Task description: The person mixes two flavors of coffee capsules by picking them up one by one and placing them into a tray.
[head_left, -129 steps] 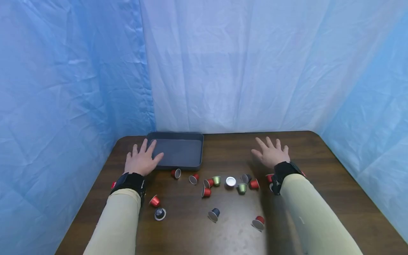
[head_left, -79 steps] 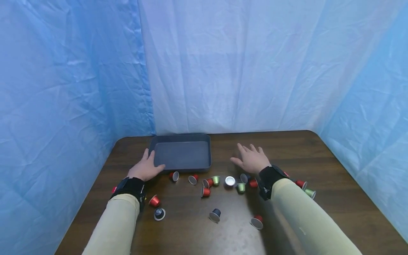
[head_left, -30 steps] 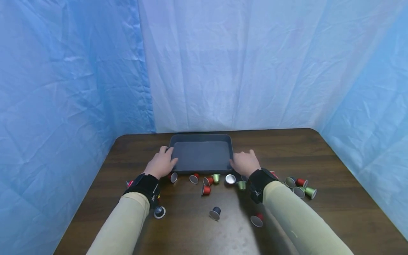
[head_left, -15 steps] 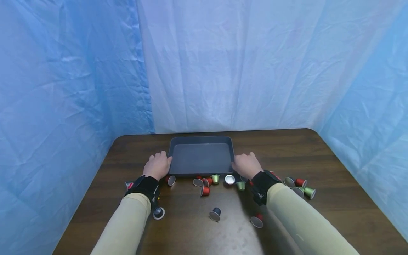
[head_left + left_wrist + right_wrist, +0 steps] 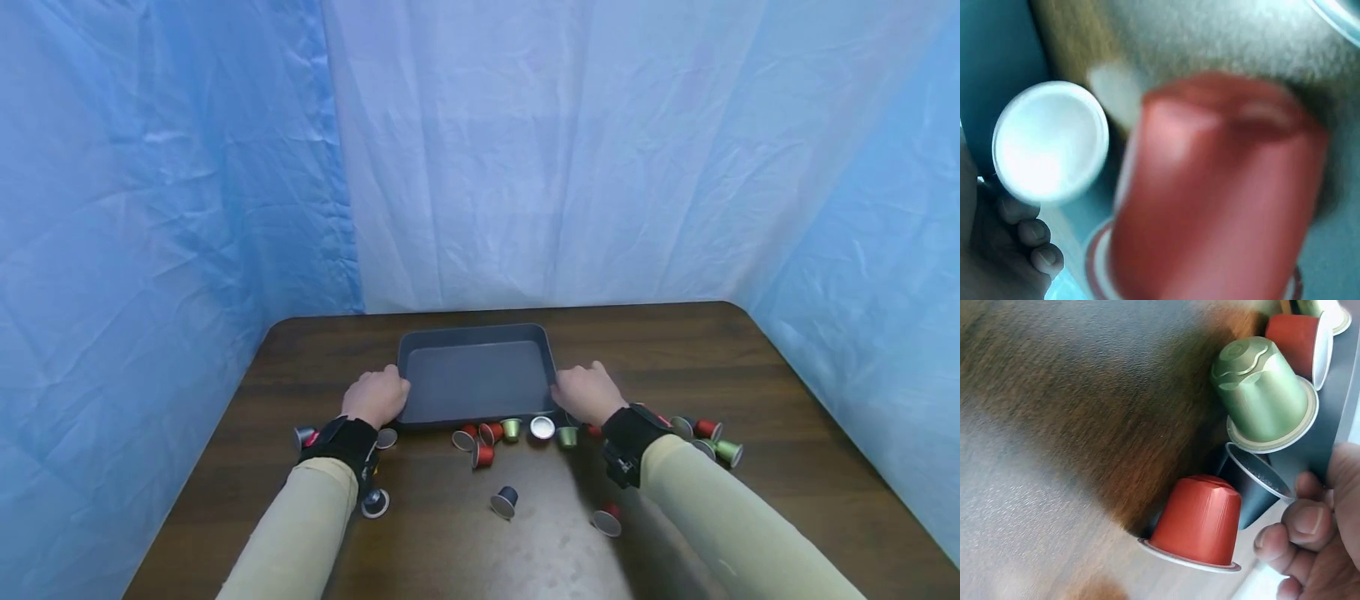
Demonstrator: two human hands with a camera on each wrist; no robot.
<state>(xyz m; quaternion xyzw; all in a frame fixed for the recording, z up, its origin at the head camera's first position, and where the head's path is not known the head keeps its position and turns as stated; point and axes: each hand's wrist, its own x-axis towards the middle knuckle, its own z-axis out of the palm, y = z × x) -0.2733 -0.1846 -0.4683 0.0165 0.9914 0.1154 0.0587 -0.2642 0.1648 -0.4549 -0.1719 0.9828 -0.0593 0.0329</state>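
A dark grey rectangular tray point(image 5: 476, 375) lies on the table. My left hand point(image 5: 375, 396) grips its left side near the front corner; the right hand point(image 5: 588, 393) grips its right side. Coffee capsules crowd the tray's near edge: a red capsule point(image 5: 483, 455), a green capsule point(image 5: 511, 429) and one with its silver lid up point(image 5: 542, 428). In the left wrist view, a large blurred red capsule point(image 5: 1216, 194) stands close to the camera, right of my curled fingers point(image 5: 1035, 232). The right wrist view has red, green and dark capsules point(image 5: 1254, 481) beside my fingers point(image 5: 1307, 522).
Nearer on the brown table point(image 5: 442, 550) lie a dark capsule point(image 5: 505, 502), a red capsule point(image 5: 607, 520) and another dark capsule point(image 5: 375, 502). Several capsules, one a green capsule point(image 5: 729, 453), cluster beyond my right forearm. Blue-white curtains point(image 5: 525, 167) hang around the table.
The tray has shifted right from the back left, then slightly toward me. Both hands, earlier spread, have come to its sides and curled round them. Capsules at its front edge have been nudged nearer.
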